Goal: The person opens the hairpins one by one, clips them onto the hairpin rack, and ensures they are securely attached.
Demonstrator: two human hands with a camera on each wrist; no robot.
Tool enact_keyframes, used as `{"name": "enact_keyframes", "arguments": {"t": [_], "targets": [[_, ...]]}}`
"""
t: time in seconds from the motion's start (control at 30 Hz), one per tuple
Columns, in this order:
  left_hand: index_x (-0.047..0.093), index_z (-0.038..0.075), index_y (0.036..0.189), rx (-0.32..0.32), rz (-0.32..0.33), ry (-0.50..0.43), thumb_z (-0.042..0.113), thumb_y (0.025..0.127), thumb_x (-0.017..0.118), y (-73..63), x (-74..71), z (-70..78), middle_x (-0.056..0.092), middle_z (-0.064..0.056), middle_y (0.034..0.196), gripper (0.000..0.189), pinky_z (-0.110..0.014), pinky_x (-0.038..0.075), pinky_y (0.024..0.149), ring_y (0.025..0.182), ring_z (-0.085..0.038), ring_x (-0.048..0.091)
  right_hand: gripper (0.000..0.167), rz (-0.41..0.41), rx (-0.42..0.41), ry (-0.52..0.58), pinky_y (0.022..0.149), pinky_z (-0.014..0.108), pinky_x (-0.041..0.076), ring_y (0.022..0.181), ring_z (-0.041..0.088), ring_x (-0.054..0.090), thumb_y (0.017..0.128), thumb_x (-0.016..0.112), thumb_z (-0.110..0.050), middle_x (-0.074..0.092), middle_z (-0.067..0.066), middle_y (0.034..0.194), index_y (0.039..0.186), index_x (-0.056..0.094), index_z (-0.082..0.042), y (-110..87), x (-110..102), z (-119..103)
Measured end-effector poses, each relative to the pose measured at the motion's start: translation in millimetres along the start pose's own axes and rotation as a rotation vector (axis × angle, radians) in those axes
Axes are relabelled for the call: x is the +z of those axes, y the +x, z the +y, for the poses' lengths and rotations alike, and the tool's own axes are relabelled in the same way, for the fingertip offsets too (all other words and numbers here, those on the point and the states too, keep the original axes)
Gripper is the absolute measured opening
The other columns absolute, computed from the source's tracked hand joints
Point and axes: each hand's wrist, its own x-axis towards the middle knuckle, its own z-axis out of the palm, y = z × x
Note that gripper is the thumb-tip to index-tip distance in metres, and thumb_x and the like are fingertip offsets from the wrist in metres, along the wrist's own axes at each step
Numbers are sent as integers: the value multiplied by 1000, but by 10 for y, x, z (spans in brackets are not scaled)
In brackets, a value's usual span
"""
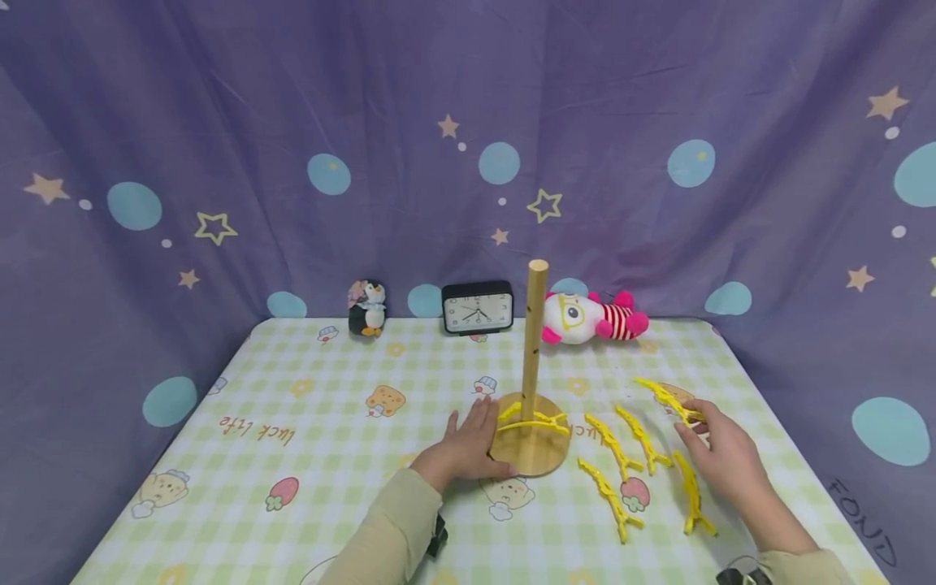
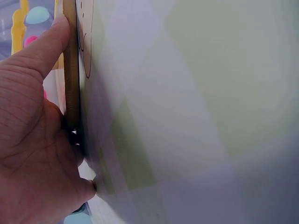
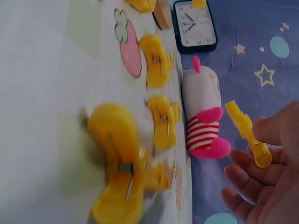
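Observation:
My left hand (image 1: 464, 451) holds the rim of a round wooden stand (image 1: 537, 459), its thumb along the near edge and its fingers at the left side. An upright pole with small dark marks rises from the base. Yellow clip parts (image 1: 541, 424) cross the pole's foot; whether they are one clip or two I cannot tell. At the table's right, my right hand (image 1: 731, 455) pinches a long jagged yellow spring clip (image 1: 661, 396) between thumb and fingers, raised in the right wrist view (image 3: 247, 128). Several like it, such as this yellow clip (image 1: 608, 496), lie between the hands.
Along the back edge stand a penguin figure (image 1: 367, 309) and a black alarm clock (image 1: 478, 309). A pink and white plush toy (image 1: 585, 318) lies on its side behind the pole. A checked cloth (image 1: 314, 455) covers the table, with a purple curtain (image 1: 409, 97) behind.

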Motion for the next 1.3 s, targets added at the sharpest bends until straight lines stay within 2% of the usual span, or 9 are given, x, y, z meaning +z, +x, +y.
{"name": "enact_keyframes", "arguments": {"t": [0.27,0.53,0.7,0.9,1.07,1.3], "targets": [[5,6,157,1,-6,-12,59,83,68,36,22,-42,-1,-11,164,110,-53,-3,117,150,-23,-2,35,-56,-161,68,71,47,51,92,30,59,101,54,-15,61,18,117,133,51,-2,62,108,-264],[4,6,157,7,-7,-12,57,84,68,25,10,-28,-1,-12,163,110,-52,-4,117,150,-23,-2,32,-80,-213,72,84,53,48,102,33,59,99,55,-8,62,17,122,130,55,-5,120,221,-463],[5,5,157,13,-10,-4,57,84,68,6,-4,-13,-1,-13,163,109,-53,-3,117,150,-24,-2,31,-43,-264,95,86,52,50,105,31,61,95,61,-4,65,11,117,126,61,-6,132,316,-552],[7,5,157,12,1,9,59,83,68,-6,-6,-9,0,-12,163,110,-54,0,117,150,-25,0,29,68,-375,105,78,47,53,94,24,63,88,67,1,69,7,106,116,67,-5,177,493,-630],[6,5,157,8,-1,0,59,83,68,9,9,-25,0,-12,163,110,-53,-2,117,150,-24,-1,27,56,-393,123,76,44,53,93,21,62,89,67,-2,69,4,104,116,68,-7,229,636,-710],[2,7,157,2,-4,-9,57,83,68,42,43,-53,-5,-10,163,111,-52,-6,117,149,-21,-5,25,23,-436,121,80,44,54,99,22,63,89,68,-5,69,4,106,114,69,-9,291,785,-865]]}}
